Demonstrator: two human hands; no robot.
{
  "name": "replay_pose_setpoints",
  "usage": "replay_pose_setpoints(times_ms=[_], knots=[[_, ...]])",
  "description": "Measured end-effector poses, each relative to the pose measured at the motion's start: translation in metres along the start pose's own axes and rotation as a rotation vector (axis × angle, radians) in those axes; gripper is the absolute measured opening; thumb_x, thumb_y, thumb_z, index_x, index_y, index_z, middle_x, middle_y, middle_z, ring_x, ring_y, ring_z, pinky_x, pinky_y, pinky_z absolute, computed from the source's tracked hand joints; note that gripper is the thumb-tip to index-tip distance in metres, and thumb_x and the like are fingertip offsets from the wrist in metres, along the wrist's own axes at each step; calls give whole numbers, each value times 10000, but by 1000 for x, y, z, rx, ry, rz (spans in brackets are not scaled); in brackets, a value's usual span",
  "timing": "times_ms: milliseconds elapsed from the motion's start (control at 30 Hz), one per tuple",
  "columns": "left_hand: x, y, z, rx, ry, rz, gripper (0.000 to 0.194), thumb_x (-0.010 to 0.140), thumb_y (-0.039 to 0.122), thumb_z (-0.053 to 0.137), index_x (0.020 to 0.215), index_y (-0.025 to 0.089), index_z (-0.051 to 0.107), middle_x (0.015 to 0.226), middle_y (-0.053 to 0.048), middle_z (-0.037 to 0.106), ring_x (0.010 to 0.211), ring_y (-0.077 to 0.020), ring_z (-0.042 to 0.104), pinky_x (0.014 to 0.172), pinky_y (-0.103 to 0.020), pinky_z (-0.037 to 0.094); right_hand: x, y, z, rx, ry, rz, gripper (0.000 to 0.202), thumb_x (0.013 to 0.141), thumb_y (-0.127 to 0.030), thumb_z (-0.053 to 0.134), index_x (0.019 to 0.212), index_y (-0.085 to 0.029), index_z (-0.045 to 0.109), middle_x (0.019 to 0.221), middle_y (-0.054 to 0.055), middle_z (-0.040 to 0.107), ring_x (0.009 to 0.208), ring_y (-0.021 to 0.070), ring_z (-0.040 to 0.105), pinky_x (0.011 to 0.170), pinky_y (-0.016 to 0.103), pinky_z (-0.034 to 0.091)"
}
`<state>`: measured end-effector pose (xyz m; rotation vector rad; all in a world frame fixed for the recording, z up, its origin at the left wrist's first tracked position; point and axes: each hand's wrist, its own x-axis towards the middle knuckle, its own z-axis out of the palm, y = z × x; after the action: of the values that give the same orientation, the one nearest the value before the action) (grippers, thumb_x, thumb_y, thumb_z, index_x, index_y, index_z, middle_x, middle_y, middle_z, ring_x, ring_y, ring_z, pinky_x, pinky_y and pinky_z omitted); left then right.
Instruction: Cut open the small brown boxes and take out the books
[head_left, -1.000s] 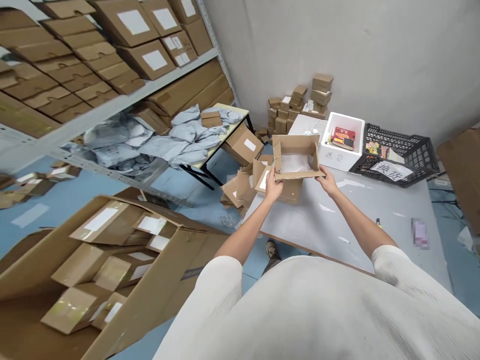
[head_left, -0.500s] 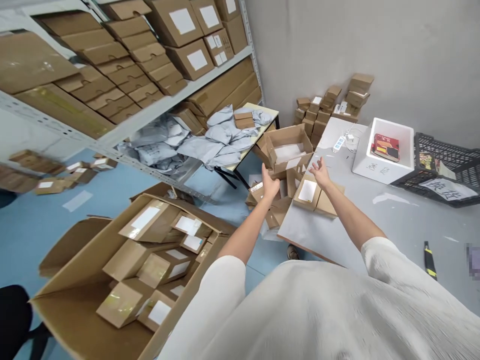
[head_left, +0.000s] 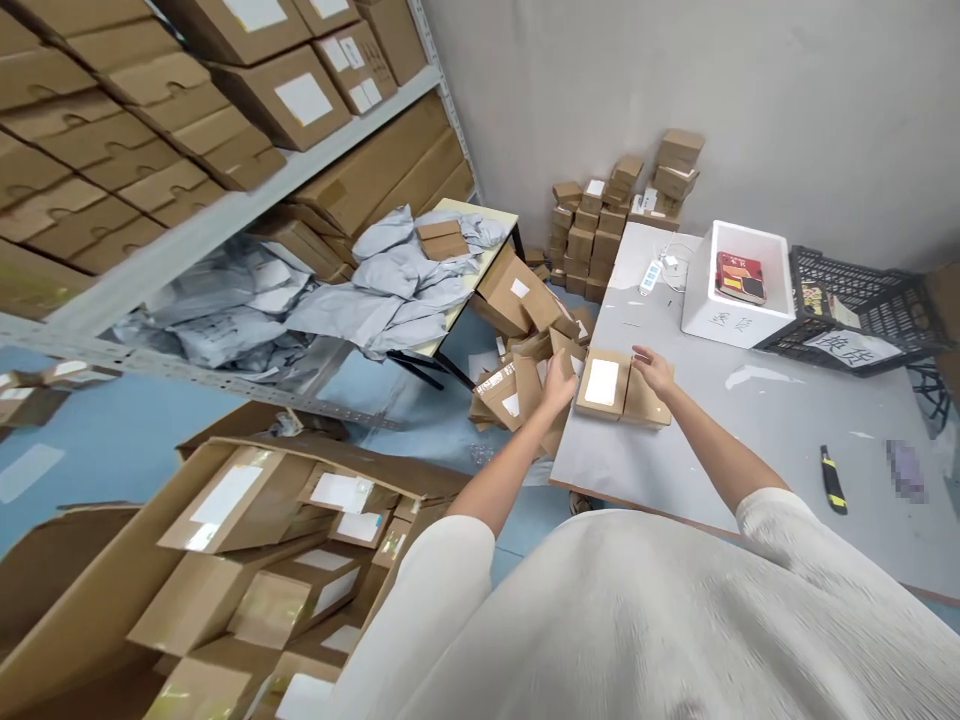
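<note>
Two small brown boxes lie side by side at the left edge of the grey table (head_left: 750, 440). The left one is a labelled box (head_left: 602, 383); the right one is a plain box (head_left: 645, 402). My left hand (head_left: 559, 385) is just left of the labelled box, over the table's edge; whether its fingers grip anything is unclear. My right hand (head_left: 654, 370) is over the far edge of the plain box, fingers a little apart, with nothing in it. Beyond my left hand, several opened cartons (head_left: 514, 290) are heaped on the floor.
A large carton of parcels (head_left: 225, 445) stands at lower left. Grey bags lie on a small yellow-topped table (head_left: 491, 215). The grey table holds a foam box (head_left: 739, 320), a black crate (head_left: 862, 300), a cutter (head_left: 832, 480) and a power strip (head_left: 650, 276). Shelving (head_left: 262, 200) fills the upper left.
Both hands have come down toward the two boxes on the table. The open carton that stood beyond them has tipped over onto the heap. The view has shifted right.
</note>
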<state>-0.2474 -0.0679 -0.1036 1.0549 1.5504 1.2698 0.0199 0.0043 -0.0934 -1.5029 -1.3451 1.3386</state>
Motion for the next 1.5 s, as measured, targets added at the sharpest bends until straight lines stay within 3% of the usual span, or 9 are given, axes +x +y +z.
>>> replay_pose_setpoints(times_ms=[167,300,433,600,800,1033,1267,1500], knots=[[2,-13,36,124,-139,-10,801,762,94,731,1535,231,570,1610,-131,558,1540,-335,504,1322,-466,372,-16,29,-39,-69,107,86,567,791,-266,679,1350,-198,739,1469,149,714,1422,317,618,1180,489,519],[-6,-25,62,192,-215,-13,742,804,110,687,1530,228,587,1607,-121,575,1519,-311,531,1301,-453,407,-30,52,-62,-124,126,186,599,787,-256,673,1375,-154,721,1300,149,779,1254,307,709,1120,482,562],[-18,-35,87,212,-337,-71,686,839,113,655,1513,226,609,1559,-117,639,1408,-280,637,1208,-440,507,-44,70,-72,-186,151,241,548,785,-241,713,1329,-186,744,1277,132,786,1303,310,684,1122,462,556],[-33,-42,115,227,-460,-136,677,828,85,653,1498,181,629,1500,-130,699,1395,-257,670,1208,-388,500,-60,79,-73,-171,157,301,489,779,-194,730,1266,-200,766,1417,138,741,1305,296,695,1150,451,537],[-43,-41,131,368,-524,-189,722,800,111,728,1513,142,625,1542,-190,667,1457,-305,630,1217,-386,486,-71,86,-80,-125,119,317,487,800,-196,709,1284,-191,761,1490,152,708,1346,301,684,1149,453,543],[-48,-43,147,344,-556,-245,737,800,117,737,1525,100,600,1506,-202,688,1391,-275,679,1192,-357,506,-77,99,-98,-109,117,281,462,791,-202,714,1251,-190,763,1435,133,741,1285,272,712,1147,436,551],[-65,-46,194,328,-645,-218,726,789,142,771,1501,126,628,1563,-209,647,1439,-297,649,1225,-396,484,-91,121,-147,-119,177,308,421,796,-200,697,1213,-189,748,1416,139,744,1230,259,729,1095,410,576],[-93,-32,266,278,-692,-252,675,793,112,759,1461,118,664,1545,-216,661,1410,-292,677,1219,-388,499,-110,151,-219,-133,220,314,430,762,-227,723,1192,-207,733,1395,122,747,1207,252,730,1064,401,582]])
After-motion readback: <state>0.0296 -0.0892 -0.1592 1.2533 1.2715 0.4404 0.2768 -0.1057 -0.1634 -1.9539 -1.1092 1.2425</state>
